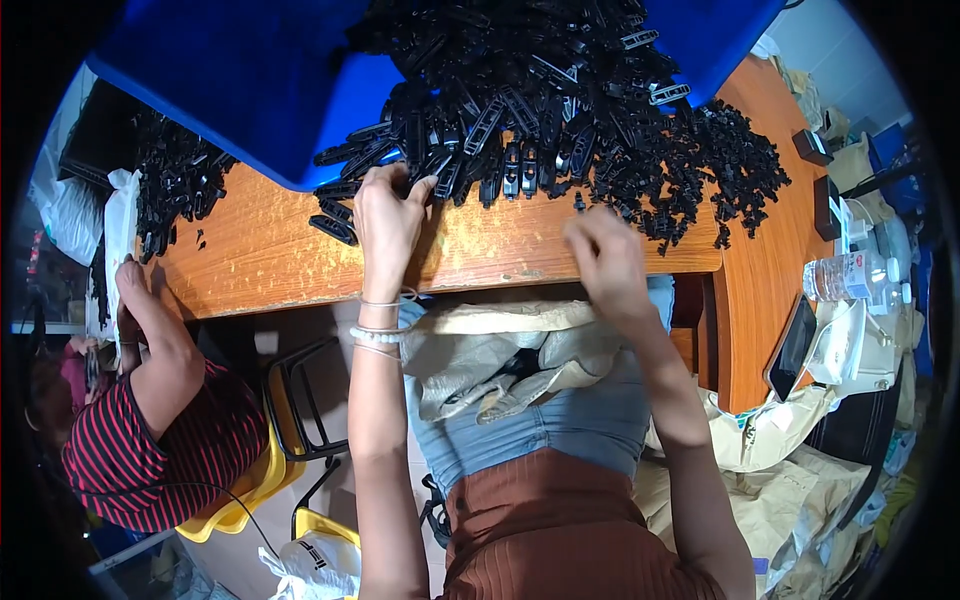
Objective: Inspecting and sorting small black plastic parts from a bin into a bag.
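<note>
My left hand (388,222) is at the near edge of a heap of long black plastic parts (470,110), its thumb and fingers closed round one slim black part. Bracelets circle that wrist. My right hand (608,258), slightly blurred, hovers above the table's front edge with its fingers curled together; whatever they may hold is hidden. Just beyond its fingertips lies a small black piece (579,201), beside a spread of small black clips (660,180). Two black parts with silvery details (520,168) lie side by side between the hands.
Behind the heap is a blue bin (230,90) on the wooden table (270,240). A beige sack (460,375) lies across my lap. At right are a clear plastic bottle (838,277) and a dark phone-like slab (793,345). A person in a striped shirt (165,440) sits at left.
</note>
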### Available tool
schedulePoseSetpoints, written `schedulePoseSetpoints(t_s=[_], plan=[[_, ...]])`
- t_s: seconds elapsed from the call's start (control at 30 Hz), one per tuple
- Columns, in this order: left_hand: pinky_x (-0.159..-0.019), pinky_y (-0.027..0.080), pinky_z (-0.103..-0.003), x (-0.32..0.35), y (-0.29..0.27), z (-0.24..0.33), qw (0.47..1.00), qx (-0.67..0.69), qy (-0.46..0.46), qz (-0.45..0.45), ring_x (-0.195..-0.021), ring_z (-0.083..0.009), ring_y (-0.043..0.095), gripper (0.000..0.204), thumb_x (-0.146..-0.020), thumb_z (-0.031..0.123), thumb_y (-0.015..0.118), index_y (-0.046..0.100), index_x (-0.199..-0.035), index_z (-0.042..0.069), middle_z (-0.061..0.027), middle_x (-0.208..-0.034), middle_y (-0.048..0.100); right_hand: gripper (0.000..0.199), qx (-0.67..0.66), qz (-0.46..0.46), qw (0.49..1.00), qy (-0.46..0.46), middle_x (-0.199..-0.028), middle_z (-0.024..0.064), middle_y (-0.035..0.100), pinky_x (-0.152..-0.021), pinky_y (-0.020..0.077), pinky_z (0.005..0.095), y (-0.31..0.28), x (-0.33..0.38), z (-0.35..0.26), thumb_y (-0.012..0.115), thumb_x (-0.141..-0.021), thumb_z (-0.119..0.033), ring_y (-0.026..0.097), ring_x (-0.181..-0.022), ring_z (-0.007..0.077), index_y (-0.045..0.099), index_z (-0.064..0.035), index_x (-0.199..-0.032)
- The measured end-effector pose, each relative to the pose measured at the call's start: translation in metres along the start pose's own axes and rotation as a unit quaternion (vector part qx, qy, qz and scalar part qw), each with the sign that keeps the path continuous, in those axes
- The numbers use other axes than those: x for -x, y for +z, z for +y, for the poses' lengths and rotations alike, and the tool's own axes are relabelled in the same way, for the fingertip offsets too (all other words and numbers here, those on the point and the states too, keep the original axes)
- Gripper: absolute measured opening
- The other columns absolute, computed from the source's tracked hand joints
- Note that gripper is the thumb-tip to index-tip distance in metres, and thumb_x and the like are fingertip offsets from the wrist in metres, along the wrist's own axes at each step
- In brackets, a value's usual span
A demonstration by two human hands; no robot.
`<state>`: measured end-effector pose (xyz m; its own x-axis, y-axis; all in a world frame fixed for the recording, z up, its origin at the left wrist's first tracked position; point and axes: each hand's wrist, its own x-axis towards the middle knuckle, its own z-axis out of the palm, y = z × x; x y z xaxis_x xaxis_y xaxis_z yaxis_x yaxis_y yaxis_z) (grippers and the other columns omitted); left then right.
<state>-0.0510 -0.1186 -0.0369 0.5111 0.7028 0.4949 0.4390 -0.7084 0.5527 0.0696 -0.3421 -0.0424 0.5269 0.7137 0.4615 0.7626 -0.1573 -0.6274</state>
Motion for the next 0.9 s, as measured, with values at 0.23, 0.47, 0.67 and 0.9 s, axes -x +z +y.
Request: schedulePoseSetpoints(t_s=[0.23, 0.47, 0.67, 0.9], plan=[[-0.058, 0.044, -0.033, 0.028, -0.009, 0.027, 0.993, 0.072, -0.081, -0.044, -0.061, -0.0250, 0.057, 0.024, -0.070, 0.013, 0.074, 0.060, -0.082, -0.003, -0.0136, -0.076, 0.060, 0.011, 0.227, 0.014, 0.974, 0.019, -0.081, 0.0131, 0.056, -0.068, 0.0462, 0.0376, 0.016, -0.030, 0.025, 0.062, -0.076, -0.002, 0.054, -0.078, 0.0287, 0.063, 0.0022, -0.086], [-0.062, 0.041, -0.033, 0.076, -0.016, 0.024, 0.988, 0.119, -0.075, -0.057, -0.068, -0.0248, 0.050, 0.022, -0.071, 0.007, 0.071, 0.054, -0.081, -0.002, -0.0115, -0.075, 0.052, 0.016, -0.292, 0.034, 0.944, 0.147, -0.086, 0.0105, 0.057, -0.064, 0.0523, 0.0272, 0.016, -0.007, 0.000, 0.052, -0.085, 0.005, 0.063, -0.074, 0.0196, 0.059, 0.0082, -0.099], [-0.052, 0.041, -0.025, 0.090, -0.015, 0.028, 0.989, 0.131, 0.001, -0.062, -0.057, -0.0105, 0.050, 0.019, -0.074, 0.007, 0.071, 0.056, -0.083, -0.001, -0.0047, -0.069, 0.053, 0.017, -0.506, -0.021, 0.833, 0.223, -0.087, 0.0158, 0.063, -0.071, 0.0547, 0.0266, 0.031, 0.016, -0.007, 0.053, -0.086, 0.005, 0.066, -0.079, 0.0205, 0.057, 0.0100, -0.102], [-0.060, 0.045, -0.027, 0.100, -0.018, 0.034, 0.947, 0.278, -0.082, -0.136, -0.066, -0.0159, 0.056, 0.020, -0.073, 0.003, 0.070, 0.058, -0.088, -0.001, -0.0100, -0.082, 0.060, 0.014, -0.446, -0.014, 0.881, 0.158, -0.090, 0.0091, 0.060, -0.066, 0.0491, 0.0216, 0.027, 0.016, -0.027, 0.059, -0.081, 0.006, 0.060, -0.076, 0.0145, 0.064, 0.0074, -0.094]])
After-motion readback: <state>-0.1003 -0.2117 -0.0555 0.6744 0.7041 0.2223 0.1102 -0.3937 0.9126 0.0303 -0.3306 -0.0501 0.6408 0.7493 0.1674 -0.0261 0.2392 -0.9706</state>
